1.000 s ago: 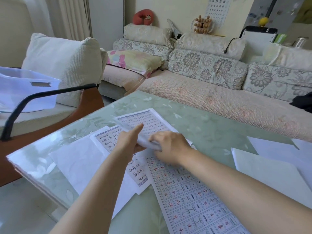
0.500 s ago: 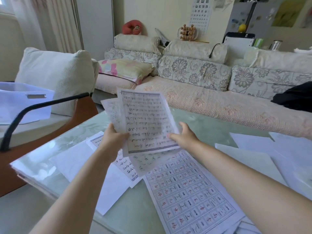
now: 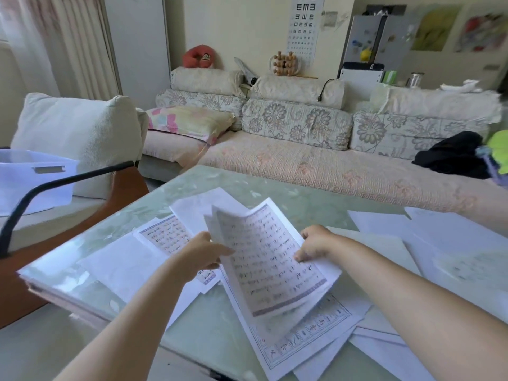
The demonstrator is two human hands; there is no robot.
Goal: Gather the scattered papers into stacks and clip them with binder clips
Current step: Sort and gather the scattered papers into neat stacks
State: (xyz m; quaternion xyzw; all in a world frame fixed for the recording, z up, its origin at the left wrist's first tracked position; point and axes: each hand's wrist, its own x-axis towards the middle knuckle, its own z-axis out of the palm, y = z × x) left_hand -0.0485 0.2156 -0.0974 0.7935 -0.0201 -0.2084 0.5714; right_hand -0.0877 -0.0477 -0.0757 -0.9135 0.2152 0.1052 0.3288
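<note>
Both hands hold a few printed sheets (image 3: 264, 259) with rows of handwritten-style characters, tilted low over the glass table (image 3: 242, 182). My left hand (image 3: 200, 255) pinches their left edge; my right hand (image 3: 313, 243) grips the right edge with the thumb on top. Under them lies a character-grid sheet (image 3: 310, 334). Another printed sheet (image 3: 165, 235) and a blank white sheet (image 3: 121, 262) lie to the left. More white papers (image 3: 445, 240) are spread at the right. No binder clip is visible.
A beige floral sofa (image 3: 302, 166) runs behind the table. At the left stand an armchair with a white cushion (image 3: 79, 133), a black curved armrest (image 3: 55, 185) and a translucent plastic bin (image 3: 30, 177). Dark clothing (image 3: 453, 155) lies on the sofa's right end.
The hands lifted printed sheets off the table, held them upright, and have now brought them down and to the right, over the grid sheet. The view has tilted upward.
</note>
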